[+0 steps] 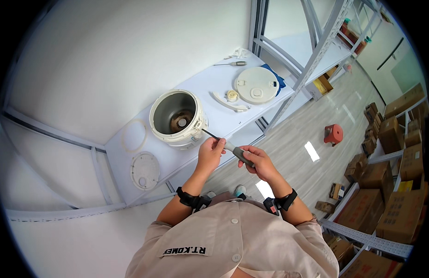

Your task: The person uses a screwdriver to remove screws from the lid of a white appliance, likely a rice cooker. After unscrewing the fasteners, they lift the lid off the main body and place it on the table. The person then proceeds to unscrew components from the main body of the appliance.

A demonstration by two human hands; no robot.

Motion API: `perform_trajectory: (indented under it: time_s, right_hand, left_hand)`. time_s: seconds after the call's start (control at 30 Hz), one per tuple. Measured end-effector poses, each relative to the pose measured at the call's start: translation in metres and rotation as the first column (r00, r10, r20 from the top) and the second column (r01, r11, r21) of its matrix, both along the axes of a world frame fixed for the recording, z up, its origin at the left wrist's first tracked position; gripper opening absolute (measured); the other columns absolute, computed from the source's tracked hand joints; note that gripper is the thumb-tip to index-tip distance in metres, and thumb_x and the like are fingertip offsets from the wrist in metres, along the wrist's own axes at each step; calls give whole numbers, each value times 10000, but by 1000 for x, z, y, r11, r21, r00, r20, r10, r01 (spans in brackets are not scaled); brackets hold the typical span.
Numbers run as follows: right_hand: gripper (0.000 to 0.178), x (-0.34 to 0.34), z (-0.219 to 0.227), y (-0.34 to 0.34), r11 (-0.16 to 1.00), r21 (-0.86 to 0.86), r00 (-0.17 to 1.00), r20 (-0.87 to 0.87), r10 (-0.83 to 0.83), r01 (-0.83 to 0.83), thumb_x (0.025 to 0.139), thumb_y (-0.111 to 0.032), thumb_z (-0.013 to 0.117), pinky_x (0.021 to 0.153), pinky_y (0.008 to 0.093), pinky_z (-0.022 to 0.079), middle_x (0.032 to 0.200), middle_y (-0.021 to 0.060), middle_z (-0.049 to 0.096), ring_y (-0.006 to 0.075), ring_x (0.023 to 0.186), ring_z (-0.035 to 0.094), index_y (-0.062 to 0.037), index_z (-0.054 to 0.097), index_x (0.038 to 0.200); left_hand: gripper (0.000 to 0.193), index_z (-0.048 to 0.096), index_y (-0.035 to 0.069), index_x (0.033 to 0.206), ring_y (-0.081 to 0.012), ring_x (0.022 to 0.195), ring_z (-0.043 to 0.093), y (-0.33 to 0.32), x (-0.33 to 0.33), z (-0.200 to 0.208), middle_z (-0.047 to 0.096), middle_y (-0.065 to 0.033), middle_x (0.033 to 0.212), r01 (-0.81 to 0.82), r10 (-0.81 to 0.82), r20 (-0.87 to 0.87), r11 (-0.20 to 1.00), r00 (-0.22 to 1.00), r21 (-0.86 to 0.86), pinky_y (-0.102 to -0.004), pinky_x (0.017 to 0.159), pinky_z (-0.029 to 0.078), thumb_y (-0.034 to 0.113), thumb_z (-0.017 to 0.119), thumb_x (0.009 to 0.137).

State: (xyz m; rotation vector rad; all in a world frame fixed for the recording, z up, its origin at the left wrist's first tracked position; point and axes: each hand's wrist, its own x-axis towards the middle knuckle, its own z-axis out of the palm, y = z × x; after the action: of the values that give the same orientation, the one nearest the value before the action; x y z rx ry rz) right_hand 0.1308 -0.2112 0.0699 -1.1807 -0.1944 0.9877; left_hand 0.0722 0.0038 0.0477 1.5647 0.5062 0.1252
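Observation:
A white rice cooker body (199, 130) stands on the shelf with its top off and its dark metal inside showing. The screwdriver (236, 151) with a grey handle points toward the cooker's front-right side. Its thin shaft reaches the white housing near the rim; whether the tip sits in a screw is too small to tell. My left hand (209, 152) is closed around the front of the screwdriver, close to the shaft. Farther back, my right hand (260, 163) grips the handle's rear end with its fingers.
A round white lid (256, 85) lies on a blue cloth, beside a curved white handle part (229, 103) and a cream roll (232, 96). Another screwdriver (237, 63) lies behind. Left are a pale ring (123, 139) and round plate (145, 170). Shelf posts, boxes and a red stool (333, 134) stand right.

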Motion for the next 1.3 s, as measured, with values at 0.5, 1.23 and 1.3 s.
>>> perform_trajectory:
  time_s: [0.5,1.23,1.3]
  right_hand:
    - [378,2,9,1,999,-44,998,64,-21,23,1081,-226,565,488,224,270,912,83,722,56,546,377,-23,604,1397]
    - [396,10,-2,5,978,-195,862,505,39,69,1031,-132,696,816,286,547,1073,61,738,128,912,676,-14,624,1402]
    - [375,11,-1,7,984,-170,902,430,28,50,1055,-185,669,702,252,506,1024,60,740,97,783,624,-20,637,1390]
  left_hand:
    - [275,684,10,1026,-110,755,689,-1,2,9,714,-35,872,12,-12,-8,1000,1000,10,-259,651,511,279,668,1078]
    - [304,685,3,1052,-116,754,686,7,9,-1,710,-41,872,21,-20,13,998,1000,-56,-262,648,507,305,674,1072]
    - [346,694,-11,1088,-124,751,700,8,9,-5,731,-57,885,39,-38,16,995,999,-89,-263,641,514,333,688,1058]
